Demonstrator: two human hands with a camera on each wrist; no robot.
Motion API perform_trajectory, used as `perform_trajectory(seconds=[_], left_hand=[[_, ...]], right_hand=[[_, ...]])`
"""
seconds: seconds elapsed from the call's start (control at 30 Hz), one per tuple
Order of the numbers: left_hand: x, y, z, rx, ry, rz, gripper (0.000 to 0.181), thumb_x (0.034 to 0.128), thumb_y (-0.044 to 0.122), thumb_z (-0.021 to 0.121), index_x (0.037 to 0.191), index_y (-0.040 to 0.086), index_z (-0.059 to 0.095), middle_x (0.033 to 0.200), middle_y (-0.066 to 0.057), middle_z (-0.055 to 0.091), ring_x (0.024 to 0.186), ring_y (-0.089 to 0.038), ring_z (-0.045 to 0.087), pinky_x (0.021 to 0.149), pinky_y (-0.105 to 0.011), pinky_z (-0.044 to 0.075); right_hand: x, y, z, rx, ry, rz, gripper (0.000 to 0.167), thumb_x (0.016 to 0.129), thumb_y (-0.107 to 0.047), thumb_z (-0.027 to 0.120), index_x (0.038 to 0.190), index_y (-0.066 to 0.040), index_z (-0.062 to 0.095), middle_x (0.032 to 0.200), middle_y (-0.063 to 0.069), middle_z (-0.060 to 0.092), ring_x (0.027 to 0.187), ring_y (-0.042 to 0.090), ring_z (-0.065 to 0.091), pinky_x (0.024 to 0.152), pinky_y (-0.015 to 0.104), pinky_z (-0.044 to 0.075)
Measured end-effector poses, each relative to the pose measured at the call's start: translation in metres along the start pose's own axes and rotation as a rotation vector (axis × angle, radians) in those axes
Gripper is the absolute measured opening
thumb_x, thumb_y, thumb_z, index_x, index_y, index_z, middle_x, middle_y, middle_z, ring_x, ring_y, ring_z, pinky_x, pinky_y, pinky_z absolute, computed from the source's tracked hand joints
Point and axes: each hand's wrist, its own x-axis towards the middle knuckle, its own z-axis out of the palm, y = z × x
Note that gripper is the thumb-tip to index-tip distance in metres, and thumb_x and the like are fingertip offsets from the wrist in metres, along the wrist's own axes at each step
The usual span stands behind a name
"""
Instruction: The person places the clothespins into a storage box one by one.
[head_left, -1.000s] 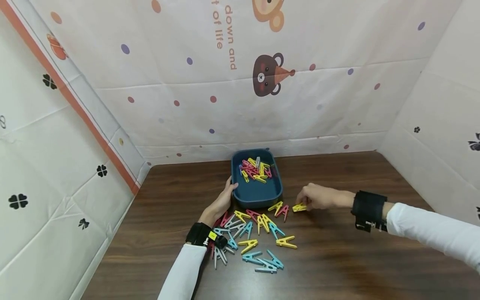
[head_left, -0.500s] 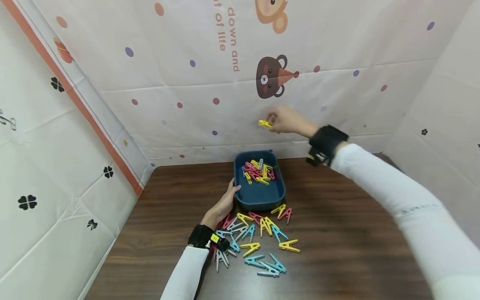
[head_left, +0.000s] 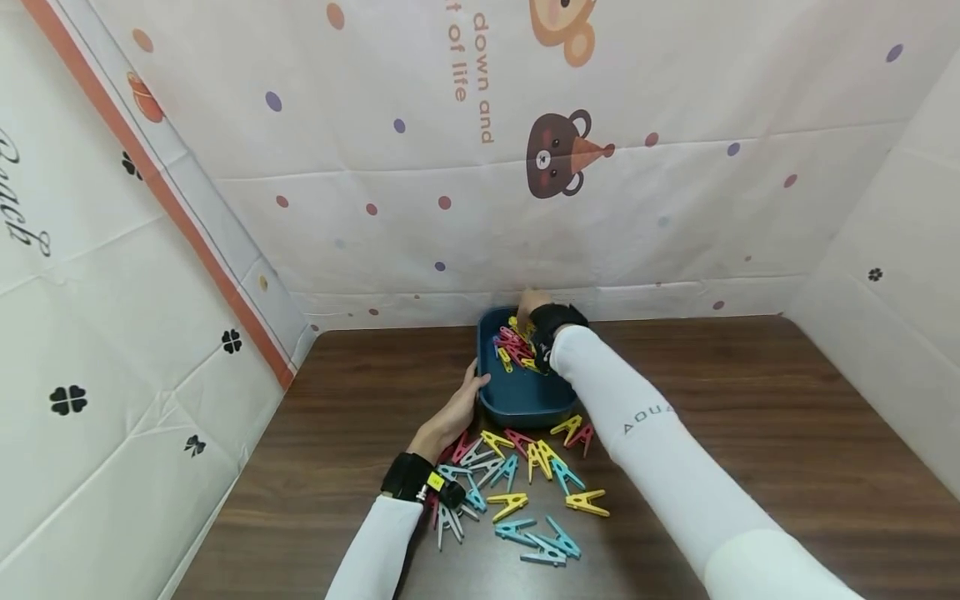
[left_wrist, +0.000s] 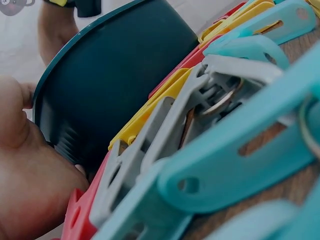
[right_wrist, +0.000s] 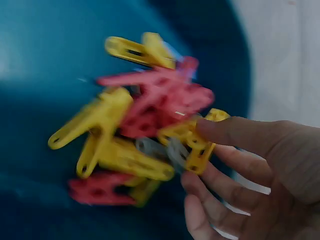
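Note:
A dark blue plastic bin [head_left: 525,408] stands on the table with yellow, red and grey clothespins [head_left: 513,343] piled toward its far end. My left hand [head_left: 452,417] grips its left side, the thumb over the rim; in the left wrist view the palm [left_wrist: 35,185] lies low by the bin wall [left_wrist: 115,65]. My right hand [head_left: 532,302] reaches over the far end of the bin, partly hidden by its wristband. In the right wrist view, blurred, a yellow clothespin [right_wrist: 197,157] sits between thumb and fingers of the right hand [right_wrist: 260,165], just above the pile [right_wrist: 165,95].
Several loose clothespins in light blue [head_left: 555,542], yellow [head_left: 587,502], grey [head_left: 447,523] and red [head_left: 583,438] lie on the brown table [head_left: 720,417] in front of the bin. A printed white cloth [head_left: 360,250] rises right behind the bin.
My right hand picked up a yellow clothespin from the table right of the bin, lifted it high, then lowered it into the bin's far end. My left hand stays on the bin.

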Motion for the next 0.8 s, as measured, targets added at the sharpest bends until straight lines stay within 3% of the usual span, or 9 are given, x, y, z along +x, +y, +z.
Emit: perform_trajectory(seconds=[0.07, 0.27, 0.33, 0.4, 0.57, 0.63, 0.8], left_hand=[[0.001, 0.0, 0.001, 0.005, -0.001, -0.001, 0.071, 0.1104, 0.038, 0.034, 0.164, 0.029, -0.012, 0.172, -0.007, -0.017, 0.159, -0.032, -0.015, 0.125, -0.064, 0.0], [0.003, -0.001, -0.001, -0.013, 0.001, 0.003, 0.072, 0.1097, 0.036, 0.036, 0.164, 0.029, -0.011, 0.173, -0.011, -0.012, 0.159, -0.034, -0.009, 0.125, -0.063, 0.001], [0.002, -0.001, -0.001, -0.018, 0.008, -0.008, 0.073, 0.1095, 0.036, 0.037, 0.164, 0.03, -0.012, 0.172, -0.011, -0.012, 0.16, -0.034, -0.008, 0.126, -0.063, 0.001], [0.001, -0.001, -0.002, -0.026, 0.015, -0.016, 0.074, 0.1092, 0.036, 0.037, 0.164, 0.03, -0.012, 0.173, -0.011, -0.011, 0.16, -0.034, -0.008, 0.126, -0.062, 0.001], [0.002, 0.0, -0.001, -0.027, 0.01, -0.002, 0.073, 0.1097, 0.036, 0.037, 0.164, 0.03, -0.012, 0.173, -0.01, -0.01, 0.16, -0.032, -0.007, 0.126, -0.061, 0.002], [0.002, 0.0, -0.001, -0.013, 0.003, -0.004, 0.073, 0.11, 0.037, 0.036, 0.164, 0.03, -0.013, 0.173, -0.008, -0.013, 0.16, -0.03, -0.009, 0.127, -0.06, 0.002], [0.001, 0.0, -0.003, -0.015, 0.003, -0.001, 0.073, 0.1097, 0.038, 0.037, 0.164, 0.03, -0.011, 0.173, -0.008, -0.013, 0.16, -0.03, -0.01, 0.127, -0.059, 0.001]], right_hand=[[0.001, 0.003, 0.012, -0.006, 0.008, 0.032, 0.049, 0.088, -0.012, 0.076, 0.134, -0.001, 0.061, 0.145, 0.022, 0.055, 0.129, 0.038, 0.056, 0.099, 0.047, 0.053], [-0.007, -0.003, 0.019, -0.028, 0.032, 0.037, 0.043, 0.091, -0.018, 0.075, 0.131, -0.006, 0.065, 0.139, 0.017, 0.061, 0.121, 0.035, 0.06, 0.099, 0.049, 0.052], [-0.015, -0.009, 0.011, -0.046, 0.048, -0.018, 0.045, 0.093, -0.02, 0.073, 0.134, -0.006, 0.063, 0.139, 0.017, 0.061, 0.121, 0.034, 0.06, 0.098, 0.046, 0.052], [-0.018, -0.012, -0.002, -0.031, 0.068, -0.112, 0.033, 0.094, -0.025, 0.072, 0.121, -0.005, 0.068, 0.12, 0.015, 0.068, 0.105, 0.029, 0.066, 0.088, 0.04, 0.055], [-0.062, -0.027, -0.051, -0.022, 0.097, -0.309, 0.027, 0.098, -0.029, 0.068, 0.103, -0.003, 0.074, 0.091, 0.012, 0.069, 0.076, 0.023, 0.065, 0.069, 0.033, 0.055], [-0.092, -0.03, -0.066, -0.073, 0.113, -0.362, 0.028, 0.099, -0.027, 0.067, 0.111, -0.002, 0.074, 0.101, 0.015, 0.073, 0.085, 0.025, 0.067, 0.075, 0.035, 0.056], [-0.151, -0.017, -0.068, -0.191, 0.133, -0.544, 0.024, 0.099, -0.027, 0.068, 0.107, -0.007, 0.078, 0.1, 0.012, 0.077, 0.084, 0.024, 0.071, 0.073, 0.036, 0.057]])
